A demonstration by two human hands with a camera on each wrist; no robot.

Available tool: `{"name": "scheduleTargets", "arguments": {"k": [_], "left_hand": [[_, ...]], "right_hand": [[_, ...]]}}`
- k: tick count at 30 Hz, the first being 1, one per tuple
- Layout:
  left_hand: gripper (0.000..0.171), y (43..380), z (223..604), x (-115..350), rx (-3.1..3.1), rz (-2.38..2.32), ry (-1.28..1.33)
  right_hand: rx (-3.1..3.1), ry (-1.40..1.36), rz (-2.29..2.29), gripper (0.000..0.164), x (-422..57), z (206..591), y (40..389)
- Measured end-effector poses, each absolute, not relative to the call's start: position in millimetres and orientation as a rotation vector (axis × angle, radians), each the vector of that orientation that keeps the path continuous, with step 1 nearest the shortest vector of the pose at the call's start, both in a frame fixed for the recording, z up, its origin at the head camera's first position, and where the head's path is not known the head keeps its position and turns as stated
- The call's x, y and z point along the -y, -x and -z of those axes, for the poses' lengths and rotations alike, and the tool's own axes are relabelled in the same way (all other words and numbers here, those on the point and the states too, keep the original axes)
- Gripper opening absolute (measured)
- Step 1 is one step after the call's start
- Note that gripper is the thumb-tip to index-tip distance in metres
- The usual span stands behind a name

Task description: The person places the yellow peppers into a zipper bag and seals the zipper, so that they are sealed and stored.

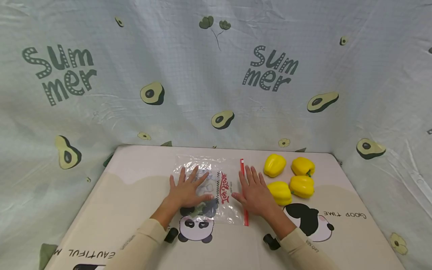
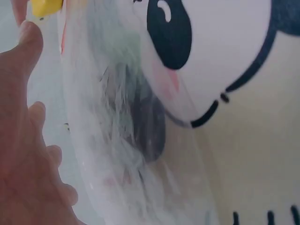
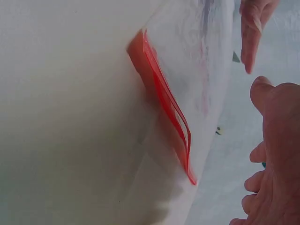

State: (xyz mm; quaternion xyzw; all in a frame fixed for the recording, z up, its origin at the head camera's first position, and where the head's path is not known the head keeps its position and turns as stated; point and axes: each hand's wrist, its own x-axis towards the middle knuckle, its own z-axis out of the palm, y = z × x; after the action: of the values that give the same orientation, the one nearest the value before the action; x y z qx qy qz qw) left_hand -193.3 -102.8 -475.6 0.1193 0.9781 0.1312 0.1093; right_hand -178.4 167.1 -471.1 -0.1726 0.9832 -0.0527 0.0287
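Observation:
A clear plastic zip bag point(image 1: 210, 165) with a red zip edge and red lettering lies flat on the table, its zip side to the right. Over its left part my left hand point(image 1: 185, 193) is spread, fingers straight and apart. My right hand point(image 1: 255, 195) is over the red zip edge point(image 3: 164, 96), fingers straight. Whether either palm presses on the plastic I cannot tell. In the right wrist view the zip edge is raised, its two strips slightly apart. Just right of my right hand are several yellow bell peppers point(image 1: 279, 192), one close beside its fingers.
The table point(image 1: 135, 210) has a pale cover printed with a panda point(image 1: 196, 228), a dog point(image 1: 308, 221) and words. A hanging sheet point(image 1: 189, 56) with avocado prints stands behind the table's far edge and along both sides. Each wrist carries a small black device point(image 1: 271, 242).

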Motion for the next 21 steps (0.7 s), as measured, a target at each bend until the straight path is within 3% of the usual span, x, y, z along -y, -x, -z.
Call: {"name": "scheduleTargets", "arguments": {"k": [21], "left_hand": [[0.092,184,490,102,-2.788,-0.311,-0.339]], "right_hand": [[-2.989,0.476,0.172,0.094,-163,480,180]]}}
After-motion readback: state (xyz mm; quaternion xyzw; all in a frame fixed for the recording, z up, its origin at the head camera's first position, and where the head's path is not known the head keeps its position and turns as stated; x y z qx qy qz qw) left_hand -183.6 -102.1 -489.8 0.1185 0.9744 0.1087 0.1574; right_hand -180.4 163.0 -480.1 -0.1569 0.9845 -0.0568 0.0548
